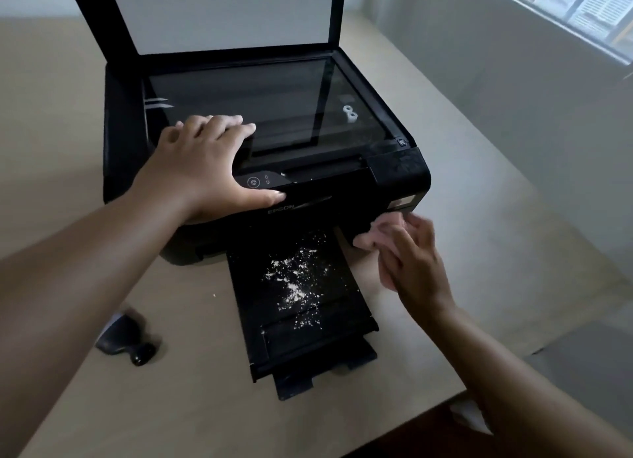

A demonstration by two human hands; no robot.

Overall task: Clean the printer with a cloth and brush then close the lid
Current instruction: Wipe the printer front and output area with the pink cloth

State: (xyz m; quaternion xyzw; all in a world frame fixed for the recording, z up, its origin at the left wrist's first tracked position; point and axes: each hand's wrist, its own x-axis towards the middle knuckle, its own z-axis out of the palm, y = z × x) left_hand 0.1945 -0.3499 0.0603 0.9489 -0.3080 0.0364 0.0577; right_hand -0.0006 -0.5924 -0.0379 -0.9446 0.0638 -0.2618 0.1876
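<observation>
Nearest us, at the lower left of the frame, we see a black brush [125, 337] lying on its side on the beige table [479, 238], blurred and apart from everything else. Just above the frame's lower centre, the printer's black output tray [301, 307] juts toward us over the table, its extension pulled out, with white powdery crumbs [296, 279] scattered across its middle.

At right of centre, our right hand [414, 255] holds a pink cloth [380, 233] bunched in its fingers, which are curled around the fabric and press it against the lower front right corner of the black Epson printer [342, 197], beside the tray. The hand is motion-blurred, so we cannot tell the exact grip of each finger.

At left of centre, our left hand [202, 169] lies flat on the printer's front left, fingers close together and stretched onto the scanner glass [274, 104], thumb splayed along the control panel's front edge.

Farther back, two small white cylindrical pieces [350, 112] sit on the right part of the glass. At the top of the frame the scanner lid [233, 12] stands raised, white underside facing us. A window [582, 5] fills the upper right corner.
</observation>
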